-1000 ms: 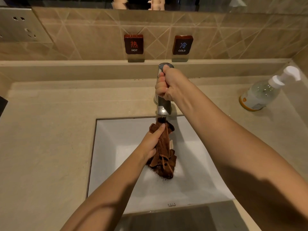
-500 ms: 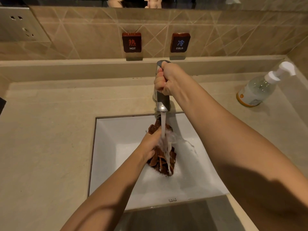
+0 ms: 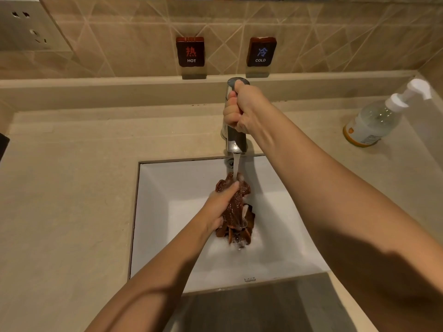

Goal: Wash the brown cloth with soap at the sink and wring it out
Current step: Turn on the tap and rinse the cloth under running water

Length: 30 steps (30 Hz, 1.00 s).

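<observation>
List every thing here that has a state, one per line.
Faucet: running, water falling onto the cloth.
Cloth: wet, bunched, held under the stream over the sink.
Sink: wet, foam around the cloth.
Left hand: shut on the cloth.
Right hand: shut on the faucet.
Soap bottle: upright on the counter, untouched, part full.

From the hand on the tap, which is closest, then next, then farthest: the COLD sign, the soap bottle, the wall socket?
Measured from the right hand in the head view:
1. COLD sign, on the wall just above it.
2. Soap bottle, on the counter far to the right.
3. Wall socket, top left corner.
</observation>
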### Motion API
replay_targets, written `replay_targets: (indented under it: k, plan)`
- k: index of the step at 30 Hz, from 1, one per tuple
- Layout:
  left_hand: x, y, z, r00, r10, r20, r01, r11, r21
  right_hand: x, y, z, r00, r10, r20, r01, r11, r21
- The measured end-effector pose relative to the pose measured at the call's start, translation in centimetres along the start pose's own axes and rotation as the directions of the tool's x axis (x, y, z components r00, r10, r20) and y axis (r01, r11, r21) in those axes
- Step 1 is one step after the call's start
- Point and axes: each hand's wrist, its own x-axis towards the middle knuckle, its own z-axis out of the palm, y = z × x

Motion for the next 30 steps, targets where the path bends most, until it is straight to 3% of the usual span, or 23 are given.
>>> replay_targets:
  k: [5, 9, 10, 12, 14, 16, 19, 22, 27, 30]
  plan:
    - [0.4, 0.1, 0.1, 1.000, 0.011, 0.008, -0.012, 1.000, 0.006, -0.1, -0.1, 0.0, 1.000, -0.009, 0.006, 0.009, 1.000, 0.010]
    - [0.3, 0.4, 0.1, 0.998, 0.042, 0.042, -0.041, 0.999, -0.034, -1.1, -0.2, -0.9, 0.988, 0.011, 0.153, -0.019, 0.998, 0.052]
    - [0.2, 0.5, 0.0, 0.997, 0.045, 0.057, -0.041, 0.997, -0.072, -1.4, -0.1, -1.4, 0.985, 0.001, 0.172, -0.002, 1.000, 0.007]
    - [0.0, 0.7, -0.1, 0.997, 0.028, 0.078, -0.015, 0.987, -0.158, -1.4, 1.2, -3.1, 0.986, -0.154, 0.063, 0.165, 0.958, -0.234]
    - [-0.3, 0.9, 0.0, 0.995, 0.013, 0.098, 0.013, 0.966, -0.260, -1.3, 4.2, -5.9, 0.915, -0.394, -0.090, 0.305, 0.820, -0.485]
    - [-0.1, 0.8, 0.0, 0.993, 0.023, 0.114, 0.018, 0.939, -0.343, -1.2, 8.9, -9.1, 0.849, -0.510, -0.139, 0.342, 0.730, -0.592]
    - [0.1, 0.1, 0.4, 0.998, 0.038, 0.050, -0.014, 0.911, -0.411, 0.2, 15.7, -12.2, 0.924, -0.376, 0.070, 0.325, 0.675, -0.662]
    - [0.2, -0.2, 0.9, 0.998, 0.063, 0.013, -0.052, 0.907, -0.417, 1.7, 19.0, -13.0, 0.857, -0.440, 0.267, 0.504, 0.607, -0.614]
    - [1.4, -1.4, 1.1, 0.995, 0.033, -0.089, -0.065, 0.923, -0.380, 2.0, 20.5, -12.4, 0.838, -0.485, 0.250, 0.524, 0.591, -0.613]
    - [1.1, -2.2, 1.9, 0.990, 0.061, -0.124, -0.091, 0.963, -0.255, 3.8, 18.8, -11.8, 0.907, -0.386, 0.169, 0.384, 0.592, -0.708]
